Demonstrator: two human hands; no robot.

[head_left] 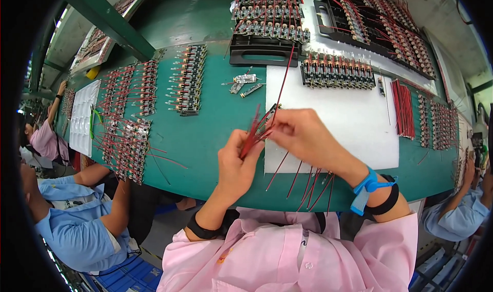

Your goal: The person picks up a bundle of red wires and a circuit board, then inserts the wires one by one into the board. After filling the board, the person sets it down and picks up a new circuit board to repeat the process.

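My left hand (pixel 237 161) is closed round a bundle of thin red wires (pixel 250 140), whose upper ends are blurred. Close against it, my right hand (pixel 303 135) pinches at the wires with thumb and forefinger. A long red wire (pixel 284 81) rises from the right fingertips toward the black tray. Between the hands a small dark circuit board strip (pixel 270 113) shows, partly hidden by the fingers. Several loose red wires (pixel 308 186) stick out below my right hand, over the table's near edge. Both hands are above the left edge of a white foam sheet (pixel 334 117).
A row of circuit boards (pixel 338 73) and a red wire bundle (pixel 403 109) lie on the right. Wired boards (pixel 126 143) cover the green table (pixel 215 133) at left. Black trays (pixel 264 53) hold more boards behind. A co-worker in blue (pixel 84 215) sits at left.
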